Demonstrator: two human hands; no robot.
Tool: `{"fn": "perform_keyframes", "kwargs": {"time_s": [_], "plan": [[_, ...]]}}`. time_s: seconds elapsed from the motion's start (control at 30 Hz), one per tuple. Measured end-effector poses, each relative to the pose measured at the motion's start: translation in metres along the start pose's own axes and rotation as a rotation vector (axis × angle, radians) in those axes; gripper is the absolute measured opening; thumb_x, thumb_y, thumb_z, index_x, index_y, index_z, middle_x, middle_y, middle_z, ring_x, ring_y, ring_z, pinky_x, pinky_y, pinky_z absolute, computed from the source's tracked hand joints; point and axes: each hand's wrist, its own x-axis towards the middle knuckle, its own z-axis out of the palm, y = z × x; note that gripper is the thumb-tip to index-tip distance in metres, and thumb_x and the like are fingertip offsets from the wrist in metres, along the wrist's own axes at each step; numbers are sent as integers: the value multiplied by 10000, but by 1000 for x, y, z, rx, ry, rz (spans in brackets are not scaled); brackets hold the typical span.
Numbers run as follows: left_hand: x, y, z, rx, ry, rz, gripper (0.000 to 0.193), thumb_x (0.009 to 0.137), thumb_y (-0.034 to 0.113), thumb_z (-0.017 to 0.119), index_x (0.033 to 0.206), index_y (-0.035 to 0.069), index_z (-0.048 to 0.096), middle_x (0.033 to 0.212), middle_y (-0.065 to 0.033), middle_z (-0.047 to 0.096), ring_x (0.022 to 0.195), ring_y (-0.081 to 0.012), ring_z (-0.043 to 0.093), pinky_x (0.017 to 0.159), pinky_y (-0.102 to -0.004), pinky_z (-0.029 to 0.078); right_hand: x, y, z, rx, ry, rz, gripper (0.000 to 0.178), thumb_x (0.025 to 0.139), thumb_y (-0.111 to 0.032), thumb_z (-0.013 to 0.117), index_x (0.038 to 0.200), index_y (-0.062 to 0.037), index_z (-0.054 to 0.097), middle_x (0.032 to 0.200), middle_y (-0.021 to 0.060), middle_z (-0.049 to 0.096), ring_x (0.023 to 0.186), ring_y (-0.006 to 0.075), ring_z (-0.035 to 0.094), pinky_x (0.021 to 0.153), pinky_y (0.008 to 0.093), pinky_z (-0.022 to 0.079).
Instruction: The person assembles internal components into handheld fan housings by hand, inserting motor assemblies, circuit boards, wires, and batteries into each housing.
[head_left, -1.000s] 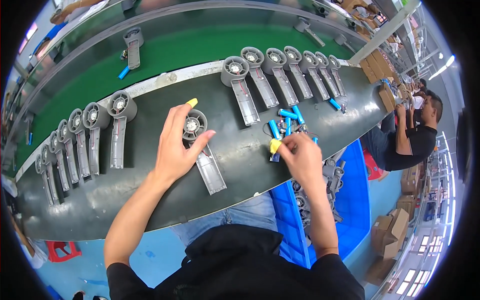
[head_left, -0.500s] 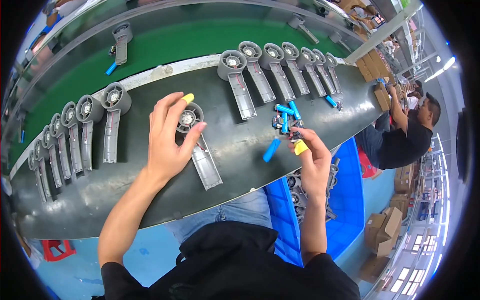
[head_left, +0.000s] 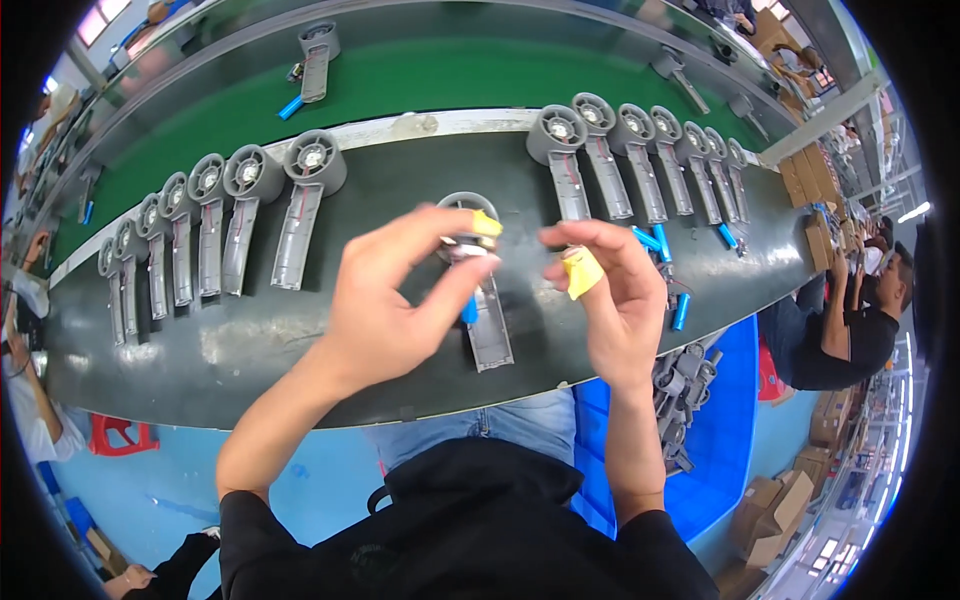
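Observation:
My left hand (head_left: 385, 300) pinches a small circuit board (head_left: 465, 246) between its thumb and a forefinger wrapped in yellow. A blue cylindrical battery (head_left: 469, 310) shows just below the thumb, beside the board; its upper part is hidden. Behind and under that hand, a grey handheld-fan housing (head_left: 492, 338) lies on the dark worktable, its round head partly covered and its long handle toward me. Just to the right hovers my right hand (head_left: 622, 310), fingers curled but apart, yellow wrap on its thumb, and nothing visible in it.
Grey fan housings stand in a left row (head_left: 240, 180) and a right row (head_left: 635, 130) along the table's far side. More blue batteries (head_left: 681, 311) with boards lie right of my right hand. A blue bin (head_left: 735, 420) of grey parts sits below the edge. Beyond runs a green conveyor (head_left: 400, 85).
My right hand has come away from the battery pile toward my left hand. A board and battery are now in my left hand, which earlier rested at the housing's head. The view has shifted.

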Motion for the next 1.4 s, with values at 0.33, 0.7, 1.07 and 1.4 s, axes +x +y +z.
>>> {"fn": "perform_keyframes", "kwargs": {"time_s": [0.33,0.7,1.07,1.4], "plan": [[-15,-13,-15,370,-259,32,142,814,17,678,953,42,692,725,-67,626,504,-150,510,476,-280,413,-27,44,0,-231,-156,200,184,837,56,640,1014,21,671,915,31,600,695,48,530,682,205,437],[-13,-30,-2,119,-43,-293,73,831,52,701,887,6,712,668,-3,632,510,-6,432,446,-210,308,-7,53,39,-398,-55,-162,251,727,61,710,969,-5,691,991,75,682,496,32,488,466,189,380],[-17,-35,-17,180,-36,-188,29,868,17,646,870,-12,651,674,6,591,509,-9,424,444,-204,295,4,70,50,-477,-63,-397,271,708,68,721,962,-23,693,906,40,640,472,37,469,428,222,373],[-42,-41,-17,26,-10,-232,214,932,29,583,1137,-33,590,896,-110,642,779,-186,595,684,-300,470,0,71,52,-494,-17,-348,234,708,71,716,924,-8,675,918,51,630,506,43,492,435,209,384]]}}
